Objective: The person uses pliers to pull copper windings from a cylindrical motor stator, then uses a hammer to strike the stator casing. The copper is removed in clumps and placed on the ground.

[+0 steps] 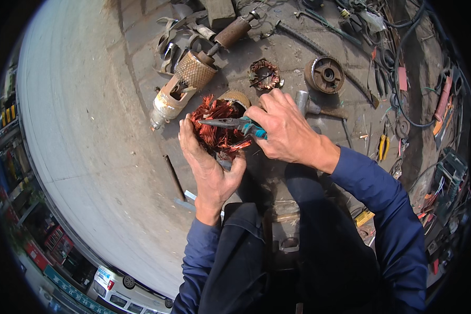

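A tangled bundle of reddish copper wire (213,108) sits in front of me, above my knees. My left hand (208,170) is closed round its near left side, thumb on the right and fingers on the left. Long-nose pliers (222,123) with teal handles lie across the wire, jaws pointing left. Their handles are in the closed grip of my right hand (293,128). Whether the jaw tips pinch a strand is too small to tell. Just behind the bundle, a brownish patterned cylinder (236,97) shows partly; my hands and the wire hide the rest.
Beyond my hands lie a rusty patterned motor assembly (193,73), a ring of copper windings (264,74) and a round metal housing (324,74). A hammer (314,108) rests right of my right hand. Yellow-handled pliers (384,146), cables and tools crowd the right. Pale pavement (89,125) stretches left.
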The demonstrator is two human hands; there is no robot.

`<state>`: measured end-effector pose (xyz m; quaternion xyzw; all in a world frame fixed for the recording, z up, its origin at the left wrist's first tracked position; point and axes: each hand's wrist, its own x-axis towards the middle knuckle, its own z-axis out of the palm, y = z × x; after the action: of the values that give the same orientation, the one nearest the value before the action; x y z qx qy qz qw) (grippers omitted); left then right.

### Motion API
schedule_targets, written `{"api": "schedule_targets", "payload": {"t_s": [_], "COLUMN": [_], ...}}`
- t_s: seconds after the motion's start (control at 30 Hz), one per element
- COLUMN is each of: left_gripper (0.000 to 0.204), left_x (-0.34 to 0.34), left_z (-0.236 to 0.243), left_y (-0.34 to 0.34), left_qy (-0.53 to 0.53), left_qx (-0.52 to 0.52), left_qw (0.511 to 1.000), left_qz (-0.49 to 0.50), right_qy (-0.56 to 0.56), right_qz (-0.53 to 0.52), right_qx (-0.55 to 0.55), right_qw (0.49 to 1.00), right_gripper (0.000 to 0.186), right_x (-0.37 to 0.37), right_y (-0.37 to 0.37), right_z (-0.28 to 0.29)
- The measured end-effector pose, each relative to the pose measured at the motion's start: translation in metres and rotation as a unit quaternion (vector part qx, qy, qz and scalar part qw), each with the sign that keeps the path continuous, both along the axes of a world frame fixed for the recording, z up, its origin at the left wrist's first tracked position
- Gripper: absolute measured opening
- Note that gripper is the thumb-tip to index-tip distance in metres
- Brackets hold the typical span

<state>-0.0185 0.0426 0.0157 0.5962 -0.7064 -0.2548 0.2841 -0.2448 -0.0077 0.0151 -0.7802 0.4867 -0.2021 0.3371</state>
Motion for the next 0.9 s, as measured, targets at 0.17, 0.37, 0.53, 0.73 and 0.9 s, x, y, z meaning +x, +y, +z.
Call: {"api": "schedule_targets", "payload": {"t_s": [0.17,0.37,0.53,0.73,0.9], "left_gripper": [0.118,0.124,0.126,0.117,0.118], "left_x": [0.003,0.003,0.014,-0.006,-0.015], "left_z": [0.006,0.019,0.034,0.027,0.015], "left_y": [0.0,0.0,-0.011,-0.009,-0.005], "left_qy": [-0.016,0.009,0.209,0.232,0.12], "left_qx": [0.006,0.041,0.189,0.182,0.111], "left_qw": [1.0,0.998,0.959,0.954,0.985], "left_qz": [-0.018,-0.04,0.0,0.054,0.06], "right_qy": [-0.007,-0.248,-0.411,-0.444,-0.392], "right_qz": [-0.053,-0.095,-0.142,-0.145,-0.169], "right_qx": [0.035,0.31,0.415,0.52,0.468], "right_qw": [0.998,0.913,0.799,0.715,0.774], "right_gripper": [0.035,0.03,0.035,0.03,0.046], "right_x": [0.005,0.016,0.044,0.034,-0.017], "right_y": [0.015,0.038,0.049,0.064,0.075], "right_z": [0.016,0.023,0.023,0.002,0.003]}}
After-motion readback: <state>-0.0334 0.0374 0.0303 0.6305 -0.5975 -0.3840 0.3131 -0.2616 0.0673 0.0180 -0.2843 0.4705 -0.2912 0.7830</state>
